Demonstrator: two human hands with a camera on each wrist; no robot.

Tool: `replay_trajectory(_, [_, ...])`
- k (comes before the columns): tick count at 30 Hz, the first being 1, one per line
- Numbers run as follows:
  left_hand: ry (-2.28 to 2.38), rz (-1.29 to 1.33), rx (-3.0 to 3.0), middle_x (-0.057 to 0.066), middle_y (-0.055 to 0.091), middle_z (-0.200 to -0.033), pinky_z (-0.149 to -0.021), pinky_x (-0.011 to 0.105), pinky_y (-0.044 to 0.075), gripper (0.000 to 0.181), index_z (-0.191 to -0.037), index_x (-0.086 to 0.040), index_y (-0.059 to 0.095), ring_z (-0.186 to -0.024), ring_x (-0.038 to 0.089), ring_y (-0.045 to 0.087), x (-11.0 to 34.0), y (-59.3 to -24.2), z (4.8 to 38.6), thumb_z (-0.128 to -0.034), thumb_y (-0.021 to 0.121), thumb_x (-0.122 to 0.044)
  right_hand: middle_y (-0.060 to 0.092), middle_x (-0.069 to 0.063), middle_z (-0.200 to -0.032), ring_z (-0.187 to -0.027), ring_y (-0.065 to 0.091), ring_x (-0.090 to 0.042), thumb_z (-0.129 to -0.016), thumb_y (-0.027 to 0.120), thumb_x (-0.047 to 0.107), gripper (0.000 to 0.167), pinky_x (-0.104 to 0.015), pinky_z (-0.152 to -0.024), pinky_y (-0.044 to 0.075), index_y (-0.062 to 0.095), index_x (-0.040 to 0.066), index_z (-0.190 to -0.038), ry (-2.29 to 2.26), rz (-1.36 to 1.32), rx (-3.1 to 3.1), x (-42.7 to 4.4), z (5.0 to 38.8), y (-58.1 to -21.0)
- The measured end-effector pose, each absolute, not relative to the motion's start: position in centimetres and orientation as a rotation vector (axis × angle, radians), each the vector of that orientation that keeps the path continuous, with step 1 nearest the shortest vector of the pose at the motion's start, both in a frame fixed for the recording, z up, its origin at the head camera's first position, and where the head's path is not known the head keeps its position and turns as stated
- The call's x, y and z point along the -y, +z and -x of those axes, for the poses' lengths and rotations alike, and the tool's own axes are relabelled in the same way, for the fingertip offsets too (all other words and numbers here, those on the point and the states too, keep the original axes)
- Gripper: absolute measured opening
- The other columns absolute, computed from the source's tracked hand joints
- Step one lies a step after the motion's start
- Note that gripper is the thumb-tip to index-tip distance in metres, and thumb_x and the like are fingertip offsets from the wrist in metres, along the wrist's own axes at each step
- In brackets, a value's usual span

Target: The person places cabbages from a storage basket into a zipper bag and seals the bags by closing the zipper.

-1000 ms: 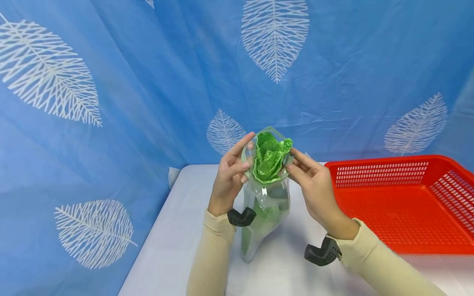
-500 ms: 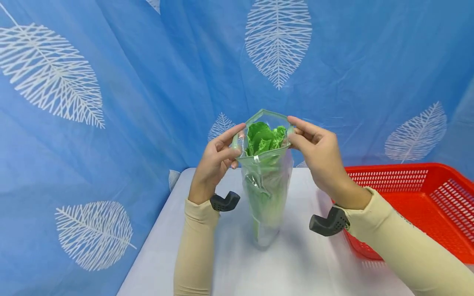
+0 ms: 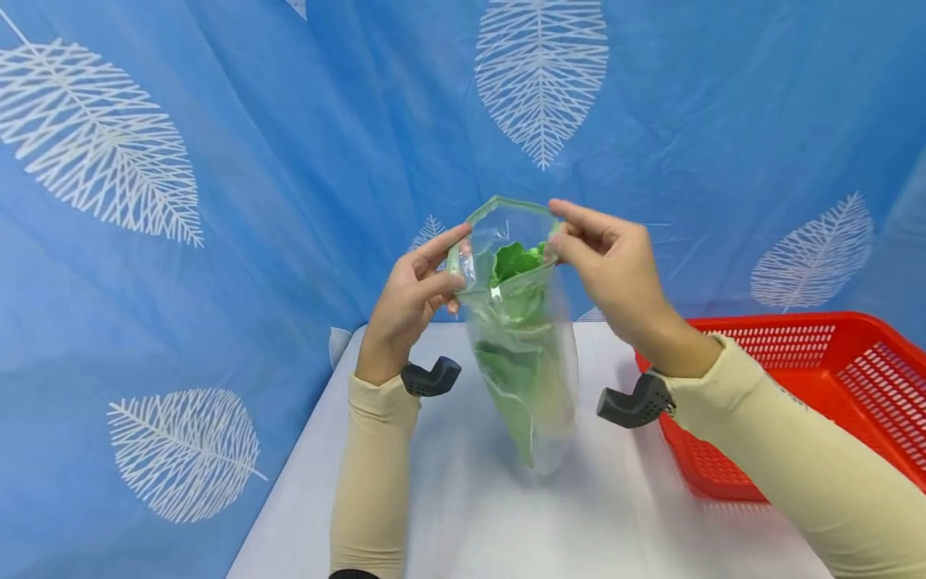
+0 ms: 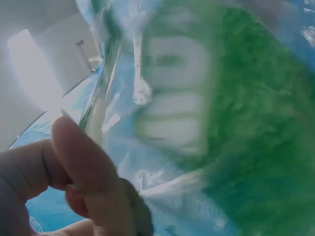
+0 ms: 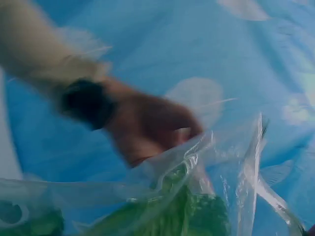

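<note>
A clear plastic bag [image 3: 499, 370] with a green-edged mouth hangs upright between both hands in the head view. Inside it is a head of leafy green lettuce [image 3: 515, 261], its frilly top just below the mouth. My left hand [image 3: 408, 293] pinches the left side of the rim between thumb and fingers. On the opposite side, my right hand [image 3: 615, 265] grips the rim the same way, holding the mouth spread. The left wrist view shows the bag's white-and-green print [image 4: 174, 93], blurred. In the right wrist view the left hand [image 5: 152, 125] appears beyond the plastic.
A red perforated basket [image 3: 731, 474] stands on the right of the white table [image 3: 477, 531], partly behind the right forearm. A blue cloth [image 3: 325, 161] with white leaf shapes hangs behind and to the left. Each wrist wears a black camera mount.
Both hands have risen with the bag's mouth. The lettuce has sunk lower inside, below the rim. The bag's bottom has swung to the right.
</note>
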State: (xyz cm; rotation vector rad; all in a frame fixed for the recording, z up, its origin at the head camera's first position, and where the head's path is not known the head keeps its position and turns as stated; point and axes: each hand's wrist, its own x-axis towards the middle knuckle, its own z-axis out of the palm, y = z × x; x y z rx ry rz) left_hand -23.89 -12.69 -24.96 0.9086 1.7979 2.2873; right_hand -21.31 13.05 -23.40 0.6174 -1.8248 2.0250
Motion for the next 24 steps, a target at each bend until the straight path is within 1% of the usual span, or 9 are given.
replay_trajectory(4, [2.239,-0.89,-1.89,0.009,0.046,-0.149,-0.054,0.026,0.05,0.066,-0.155,-0.003,0.044,-0.056,0.016,0.044,13.0,-23.6,23.8,-0.0912,0.057,0.008,0.064,-0.008,-0.089,-0.086,0.064,-0.019,-0.098,0.063,0.0,0.041,-0.025,-0.08,0.057,0.062,-0.002,-0.138,2.052,-0.582,1.786,-13.5,21.5,-23.1])
replay_trajectory(5, [2.221,-0.88,-1.925,0.009,0.048,-0.144,-0.054,0.027,0.051,0.066,-0.154,-0.003,0.044,-0.056,0.016,0.044,13.0,-23.2,23.8,-0.0908,0.058,0.008,0.063,-0.008,-0.089,-0.085,0.064,-0.019,-0.098,0.063,0.0,0.041,-0.025,-0.079,0.057,0.063,-0.001,-0.138,2.042,-0.577,1.802,-13.5,21.7,-23.0])
replay_trajectory(8, [2.122,-0.862,-2.069,0.006,0.049,-0.143,-0.057,0.03,0.053,0.067,-0.154,-0.006,0.046,-0.056,0.018,0.046,12.9,-21.9,23.9,-0.0892,0.057,0.007,0.063,-0.008,-0.089,-0.083,0.063,-0.019,-0.098,0.064,0.003,0.041,-0.026,-0.077,0.057,0.063,0.001,-0.139,1.998,-0.589,1.867,-13.3,22.1,-22.6])
replay_trajectory(12, [1.987,-0.835,-2.238,-0.002,0.04,-0.158,-0.06,0.033,0.056,0.07,-0.155,-0.01,0.046,-0.056,0.019,0.049,13.0,-20.8,24.1,-0.0876,0.056,0.005,0.064,-0.007,-0.092,-0.086,0.064,-0.019,-0.099,0.064,0.007,0.043,-0.027,-0.08,0.057,0.061,0.003,-0.142,1.958,-0.626,1.946,-12.4,22.5,-22.8])
replay_trajectory(16, [1.935,-0.781,-2.303,-0.001,0.039,-0.159,-0.058,0.034,0.052,0.072,-0.156,-0.011,0.045,-0.056,0.02,0.045,14.0,-21.0,24.0,-0.0869,0.053,0.006,0.064,-0.008,-0.094,-0.086,0.064,-0.018,-0.1,0.064,0.008,0.043,-0.028,-0.082,0.057,0.059,0.002,-0.143,1.978,-0.634,1.956,-11.4,22.7,-24.2])
replay_trajectory(17, [1.924,-0.76,-2.317,0.001,0.052,-0.148,-0.057,0.034,0.051,0.072,-0.156,-0.012,0.045,-0.055,0.02,0.044,14.4,-21.1,23.9,-0.0868,0.052,0.006,0.064,-0.008,-0.094,-0.086,0.064,-0.017,-0.101,0.064,0.007,0.043,-0.028,-0.083,0.057,0.058,0.002,-0.143,1.989,-0.638,1.954,-11.1,22.7,-24.7])
replay_trajectory(20, [1.866,-0.72,-2.391,-0.001,0.055,-0.142,-0.056,0.035,0.048,0.074,-0.156,-0.014,0.045,-0.057,0.021,0.043,15.5,-21.3,23.5,-0.0859,0.051,0.006,0.064,-0.008,-0.097,-0.09,0.065,-0.017,-0.1,0.064,0.008,0.047,-0.028,-0.085,0.057,0.056,0.004,-0.146,2.034,-0.645,1.963,-10.0,22.6,-26.0])
replay_trajectory(23, [1.776,-0.7,-2.474,0.012,0.065,-0.119,-0.057,0.035,0.049,0.074,-0.157,-0.016,0.043,-0.058,0.022,0.047,16.7,-20.8,23.0,-0.087,0.052,0.005,0.063,-0.008,-0.102,-0.095,0.064,-0.018,-0.101,0.064,0.007,0.051,-0.031,-0.089,0.057,0.051,0.005,-0.15,2.094,-0.686,1.952,-8.5,22.4,-26.8])
replay_trajectory(24, [1.748,-0.701,-2.493,0.016,0.061,-0.129,-0.057,0.036,0.05,0.074,-0.158,-0.016,0.042,-0.059,0.023,0.049,17.0,-20.6,22.7,-0.0872,0.052,0.005,0.062,-0.009,-0.103,-0.096,0.064,-0.019,-0.101,0.064,0.007,0.052,-0.031,-0.089,0.057,0.049,0.005,-0.151,2.112,-0.705,1.946,-8.0,22.2,-27.0])
